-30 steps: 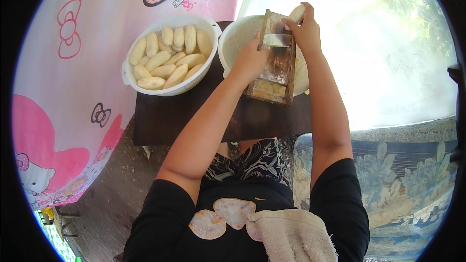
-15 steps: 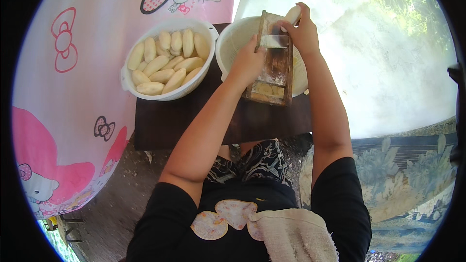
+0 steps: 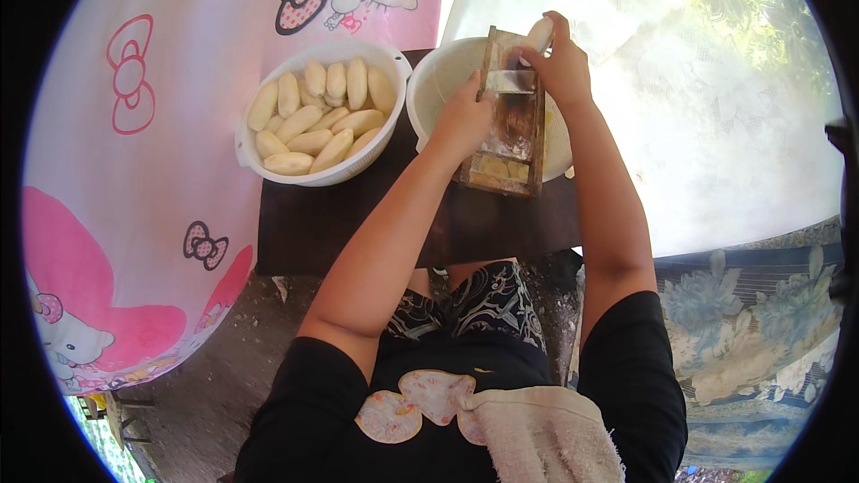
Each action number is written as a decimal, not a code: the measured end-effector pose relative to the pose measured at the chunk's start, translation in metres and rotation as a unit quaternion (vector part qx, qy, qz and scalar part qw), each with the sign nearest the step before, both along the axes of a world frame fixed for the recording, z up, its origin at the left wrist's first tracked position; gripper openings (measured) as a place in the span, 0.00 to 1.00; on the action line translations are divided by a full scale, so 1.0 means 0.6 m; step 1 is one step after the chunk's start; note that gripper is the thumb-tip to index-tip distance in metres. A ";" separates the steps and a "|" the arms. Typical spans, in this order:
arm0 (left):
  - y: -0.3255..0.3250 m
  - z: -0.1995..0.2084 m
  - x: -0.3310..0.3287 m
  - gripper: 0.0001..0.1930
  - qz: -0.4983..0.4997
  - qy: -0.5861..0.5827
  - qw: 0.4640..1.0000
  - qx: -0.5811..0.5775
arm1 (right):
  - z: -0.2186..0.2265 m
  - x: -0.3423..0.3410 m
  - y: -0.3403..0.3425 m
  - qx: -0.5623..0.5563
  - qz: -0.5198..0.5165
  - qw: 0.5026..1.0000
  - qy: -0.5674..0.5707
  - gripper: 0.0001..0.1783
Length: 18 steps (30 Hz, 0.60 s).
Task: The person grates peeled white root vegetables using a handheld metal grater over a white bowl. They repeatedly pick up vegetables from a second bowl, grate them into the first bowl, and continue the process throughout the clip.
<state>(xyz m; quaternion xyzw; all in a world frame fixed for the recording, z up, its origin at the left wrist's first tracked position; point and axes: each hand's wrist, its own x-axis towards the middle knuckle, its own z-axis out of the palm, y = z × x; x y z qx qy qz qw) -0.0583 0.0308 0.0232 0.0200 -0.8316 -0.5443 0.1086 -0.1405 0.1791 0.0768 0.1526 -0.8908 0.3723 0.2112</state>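
Observation:
My left hand [image 3: 465, 116] is closed round the left edge of a wooden mandoline slicer [image 3: 512, 125] with a metal blade across it. The slicer lies over a white colander [image 3: 438, 63], its lower end jutting past the near rim. At the slicer's far end my right hand [image 3: 562, 63] grips a peeled banana [image 3: 540, 34], pale and partly covered by the fingers. Some pale slices show through the gap near the slicer's lower end. What lies inside the colander is mostly hidden by the slicer and my hands.
To the left stands another white colander [image 3: 242, 152] holding several peeled bananas [image 3: 313, 116]. Both colanders rest on a dark wooden table [image 3: 358, 224]. A pink printed cloth [image 3: 197, 63] hangs at the left and a pale sheer curtain [image 3: 698, 125] at the right. A beige towel [image 3: 546, 429] lies on my lap.
The whole view has shifted slightly, moving the colanders a little right and down in the picture. Both hands keep their grips, with the banana still at the slicer's far end.

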 end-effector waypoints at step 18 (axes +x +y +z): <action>-0.005 -0.003 -0.011 0.30 0.008 0.003 1.000 0.015 | -0.019 0.047 0.005 -0.007 0.055 0.998 0.033 0.38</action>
